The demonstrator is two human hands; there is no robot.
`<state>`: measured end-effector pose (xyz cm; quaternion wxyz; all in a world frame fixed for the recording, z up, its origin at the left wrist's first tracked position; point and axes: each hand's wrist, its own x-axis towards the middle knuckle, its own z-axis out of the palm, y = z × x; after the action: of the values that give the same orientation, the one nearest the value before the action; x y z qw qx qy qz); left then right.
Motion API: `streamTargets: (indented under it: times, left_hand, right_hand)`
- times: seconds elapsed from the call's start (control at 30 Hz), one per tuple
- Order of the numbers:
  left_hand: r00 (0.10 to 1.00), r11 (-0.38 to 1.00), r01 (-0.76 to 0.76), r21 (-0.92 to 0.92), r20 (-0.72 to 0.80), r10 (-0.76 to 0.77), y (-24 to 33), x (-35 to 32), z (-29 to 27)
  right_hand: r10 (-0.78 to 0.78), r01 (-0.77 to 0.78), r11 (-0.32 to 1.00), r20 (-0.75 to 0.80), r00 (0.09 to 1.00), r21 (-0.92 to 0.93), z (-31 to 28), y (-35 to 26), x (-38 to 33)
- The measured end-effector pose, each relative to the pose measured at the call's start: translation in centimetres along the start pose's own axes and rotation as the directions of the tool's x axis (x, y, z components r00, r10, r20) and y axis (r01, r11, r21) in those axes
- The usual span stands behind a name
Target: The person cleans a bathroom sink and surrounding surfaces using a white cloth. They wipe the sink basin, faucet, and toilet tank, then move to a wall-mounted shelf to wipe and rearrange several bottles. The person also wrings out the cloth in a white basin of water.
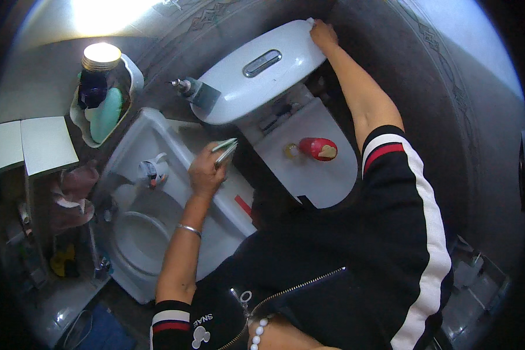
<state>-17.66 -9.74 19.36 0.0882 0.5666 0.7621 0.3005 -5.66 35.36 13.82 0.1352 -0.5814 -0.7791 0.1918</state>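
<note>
Dark tiled walls (385, 64) crossed by a patterned border close round me, one standing just beside the toilet. At my left spreads a wide white ceramic basin (157, 131) with a rounded rim; a narrow dark gap runs between its edge and the toilet. The long, round-ended white ceramic tank (297, 46) lies ahead, and below it sits the pale, rounded toilet lid (335, 181).

My right arm reaches up between wall and toilet, with little room beside it. My right fingers (319, 32) are bent over the tank's far right end; a bit of white shows by them, but I cannot tell whether they grip it. My left fingers (207, 160), above the basin's inner edge, are closed on a thin, folded, pale green-and-white piece (226, 150).

A red, rounded container (318, 149) with a cream-gold patch rests on the toilet lid. A grey-green pump dispenser (204, 96) stands at the tank's left end; a chrome oval button (262, 63) marks its middle. Small white lettering (202, 320) slants across my black zipped jacket (309, 233), beside a pale emblem.
</note>
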Motion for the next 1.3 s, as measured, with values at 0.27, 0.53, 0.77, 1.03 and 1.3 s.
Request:
streamTargets:
  times: [0.27, 0.53, 0.77, 1.03, 1.3]
  left_hand:
    - [1.000, 1.000, 0.028, 0.004, -0.003, -0.028, -0.1, -0.4, 0.2]
    - [1.000, 0.998, -0.001, 0.065, 0.000, 0.001, -0.7, -0.6, 0.5]
    - [0.998, 0.997, 0.059, 0.040, 0.025, -0.060, -0.7, -0.7, 0.6]
    - [0.999, 0.999, 0.032, 0.030, -0.003, -0.032, -1.1, -1.0, 0.6]
    - [1.000, 1.000, 0.012, 0.007, 0.003, -0.012, -0.4, -0.7, 0.0]
  right_hand:
    - [0.330, -0.289, 0.880, -0.047, 0.943, 0.377, -1.2, -1.5, -9.6]
    - [0.274, -0.376, 0.679, 0.257, 0.927, 0.631, 2.2, -5.9, -21.0]
    - [-0.063, 0.291, 0.858, -0.475, 0.878, 0.423, -4.0, -2.2, -14.0]
    - [-0.725, 0.732, 0.676, -0.251, 0.641, -0.084, 2.7, -4.6, -20.2]
    - [-0.826, 0.846, 0.513, -0.186, 0.533, 0.145, 1.0, -5.8, -20.3]
